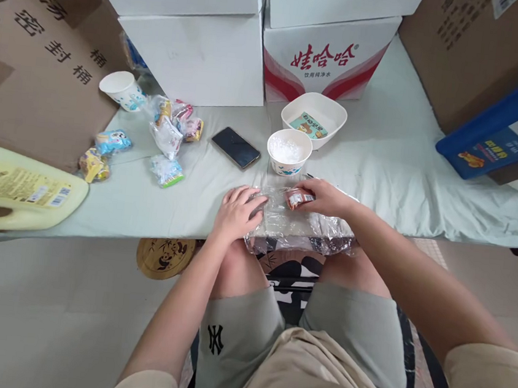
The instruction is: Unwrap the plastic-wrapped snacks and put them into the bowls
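Observation:
A sheet of clear plastic film lies at the table's front edge, its near side hanging over. My left hand rests on the film's left edge, fingers spread. My right hand grips a small red-brown snack packet on top of the film; its fingertips partly cover the packet. Just beyond stands a paper cup with crumpled clear plastic in it. Behind that, a white bowl holds a green printed packet. To the left lies a dark phone.
Several wrapped snacks and a tipped paper cup are on the left, near a yellow jug. White cartons line the back. Brown boxes and a blue package stand right. A round wooden stool shows below.

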The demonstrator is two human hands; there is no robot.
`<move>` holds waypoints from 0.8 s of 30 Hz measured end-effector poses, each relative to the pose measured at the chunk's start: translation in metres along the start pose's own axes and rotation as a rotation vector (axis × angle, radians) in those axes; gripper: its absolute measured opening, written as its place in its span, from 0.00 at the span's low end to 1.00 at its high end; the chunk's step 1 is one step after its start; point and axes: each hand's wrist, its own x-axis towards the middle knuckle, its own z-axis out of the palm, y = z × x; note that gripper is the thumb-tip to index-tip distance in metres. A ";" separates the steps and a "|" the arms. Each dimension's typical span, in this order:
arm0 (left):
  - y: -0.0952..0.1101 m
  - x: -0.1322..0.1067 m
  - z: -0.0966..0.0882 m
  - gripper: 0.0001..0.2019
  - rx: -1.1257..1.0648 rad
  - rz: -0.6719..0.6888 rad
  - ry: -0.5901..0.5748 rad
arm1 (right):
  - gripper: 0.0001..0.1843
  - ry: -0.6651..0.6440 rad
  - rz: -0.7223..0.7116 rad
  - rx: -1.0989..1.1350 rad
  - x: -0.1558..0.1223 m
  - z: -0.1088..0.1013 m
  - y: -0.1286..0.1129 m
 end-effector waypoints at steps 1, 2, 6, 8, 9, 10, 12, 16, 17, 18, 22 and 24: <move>0.000 0.000 0.000 0.19 0.001 0.003 0.002 | 0.20 0.019 -0.004 0.034 -0.003 0.000 0.000; 0.000 0.000 0.000 0.19 0.000 0.006 0.007 | 0.22 0.048 -0.004 0.057 -0.008 0.000 0.000; -0.001 0.000 0.002 0.18 -0.004 0.010 0.019 | 0.23 0.155 -0.006 0.090 -0.028 0.002 -0.002; -0.001 0.000 0.001 0.18 -0.006 0.010 0.021 | 0.20 0.178 -0.054 0.080 -0.037 0.001 -0.004; 0.000 0.000 0.001 0.18 -0.006 0.012 0.021 | 0.19 0.188 -0.095 0.070 -0.042 0.001 -0.004; 0.000 -0.001 0.001 0.18 -0.007 0.016 0.021 | 0.19 0.197 -0.144 0.056 -0.045 0.000 -0.005; 0.001 -0.001 0.000 0.18 -0.009 0.021 0.017 | 0.19 0.222 -0.241 0.031 -0.053 -0.001 -0.006; 0.001 -0.002 -0.001 0.18 -0.017 0.006 0.004 | 0.20 0.322 -0.313 0.013 -0.066 -0.004 -0.009; 0.001 -0.002 -0.001 0.18 -0.021 0.000 0.003 | 0.21 0.365 -0.301 0.016 -0.068 -0.006 -0.010; 0.001 -0.002 -0.001 0.18 -0.026 -0.006 0.004 | 0.21 0.412 -0.272 0.015 -0.068 -0.010 -0.011; 0.002 -0.002 -0.001 0.17 -0.042 -0.016 0.011 | 0.22 0.602 -0.076 -0.084 -0.049 -0.034 -0.006; 0.002 -0.001 -0.002 0.17 -0.048 -0.016 0.013 | 0.21 0.660 -0.024 -0.166 -0.026 -0.052 0.003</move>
